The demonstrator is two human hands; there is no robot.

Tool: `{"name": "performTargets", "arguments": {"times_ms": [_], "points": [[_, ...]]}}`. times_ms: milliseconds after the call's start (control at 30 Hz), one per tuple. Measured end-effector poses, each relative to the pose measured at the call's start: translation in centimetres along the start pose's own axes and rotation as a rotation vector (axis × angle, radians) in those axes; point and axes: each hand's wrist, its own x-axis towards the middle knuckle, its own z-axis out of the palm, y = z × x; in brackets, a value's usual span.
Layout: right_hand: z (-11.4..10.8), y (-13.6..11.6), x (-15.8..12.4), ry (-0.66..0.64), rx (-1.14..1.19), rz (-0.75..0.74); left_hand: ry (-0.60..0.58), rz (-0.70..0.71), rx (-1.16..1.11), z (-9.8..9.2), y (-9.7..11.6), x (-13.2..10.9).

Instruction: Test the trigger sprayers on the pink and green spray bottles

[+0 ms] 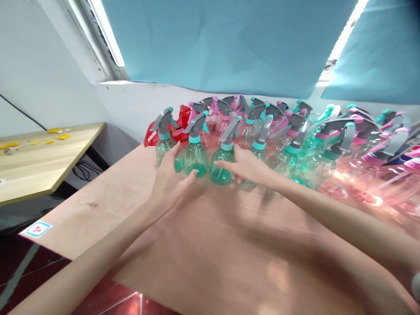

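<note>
A row of clear green spray bottles with grey trigger heads and turquoise collars stands upright along the table. My left hand [170, 181], thumb spread from the fingers, is at the leftmost spray bottle [161, 148] and in front of the second spray bottle [196, 159]. Its fingertips reach between those two. My right hand [246, 164] lies against the right side of the third spray bottle [220, 170], its thumb stretched across the front. Part of the fourth spray bottle [259, 151] is hidden behind that hand. Neither hand is closed around a bottle.
More spray bottles, pink [364, 179] and green [285, 162], crowd the back and right of the wooden table [197, 245]. A red plastic bag [183, 118] lies behind the row. Left stands another table [39, 162] with small yellow pieces [63, 137]. Blue sheeting [213, 43] covers the window.
</note>
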Motion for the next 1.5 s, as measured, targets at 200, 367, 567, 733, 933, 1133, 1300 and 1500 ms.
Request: {"name": "performTargets", "arguments": {"times_ms": [200, 367, 567, 733, 933, 1133, 1300, 1500], "points": [[0.2, 1.8, -3.3, 0.104, -0.096, -0.254, -0.157, -0.09, -0.092, 0.4, 3.9, -2.7], [-0.5, 3.9, -7.7, 0.076, -0.133, -0.295, -0.3, -0.099, -0.239, 3.6, 8.7, -2.2], [-2.8, 7.1, -12.1, 0.11, -0.206, -0.345, -0.385, -0.067, -0.363, 8.0, 14.9, -1.5], [-4.9, 9.7, -14.6, 0.146, -0.297, -0.292, -0.418, 0.007, -0.443, 12.0, 18.5, -1.3], [-7.1, 12.3, -16.3, 0.203, -0.406, -0.25, -0.426, 0.114, -0.517, 16.1, 20.7, -1.1], [-9.2, 15.7, -16.9, 0.123, -0.299, -0.37, -0.405, 0.171, -0.507, 18.0, 21.4, -1.0], [-9.8, 19.8, -17.4, 0.028, -0.263, -0.398, -0.432, 0.162, -0.546, 18.1, 21.6, -0.7], [-8.9, 23.4, -18.1, 0.026, -0.271, -0.379, -0.461, 0.114, -0.503, 17.4, 21.7, 0.1]]}}
